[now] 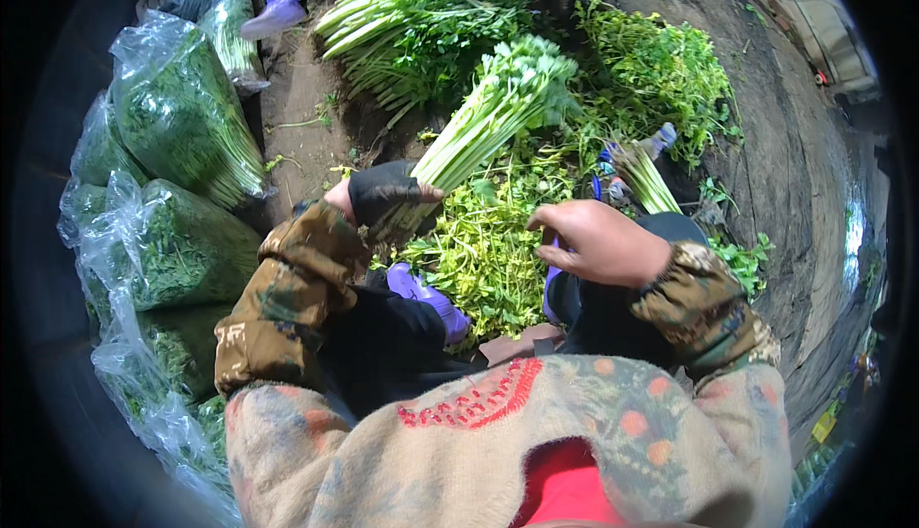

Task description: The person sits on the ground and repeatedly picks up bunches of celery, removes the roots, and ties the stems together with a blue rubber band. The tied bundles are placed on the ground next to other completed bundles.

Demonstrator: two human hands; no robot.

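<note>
My left hand (393, 194), in a dark fingerless glove, is shut around the lower stalks of a bunch of celery (479, 120), whose leafy top points up and to the right. Bare and bent at the fingers, my right hand (602, 241) hovers to the right of the bunch with nothing seen in it. Between my purple shoes lies a heap of yellow-green trimmed leaves and stems (495, 255). A smaller bunch of stalks (650, 176) rests beyond my right hand, near my knee.
Clear plastic bags packed with celery (179, 104) are stacked along the left. A large pile of celery (431, 25) lies ahead, with leafy trimmings (660, 75) to its right. Another person's purple shoe (275, 14) stands at the upper left. Dark ground sheeting (775, 140) spreads at the right.
</note>
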